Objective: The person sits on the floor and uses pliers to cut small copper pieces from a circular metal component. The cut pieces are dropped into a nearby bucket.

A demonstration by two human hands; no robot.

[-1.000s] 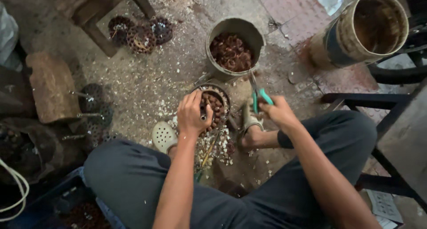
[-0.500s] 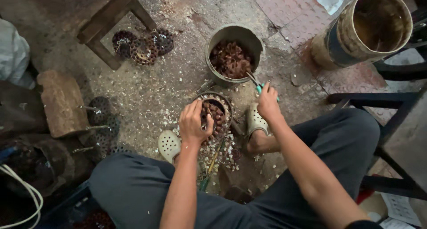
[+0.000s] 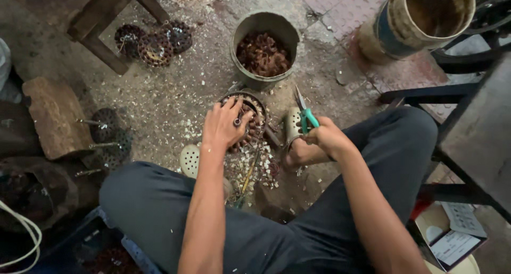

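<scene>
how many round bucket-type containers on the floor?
2: a grey metal bucket of brown copper scrap just beyond the left hand, and a dirty cream drum with a blue band at top right. Others may sit out of frame.
</scene>
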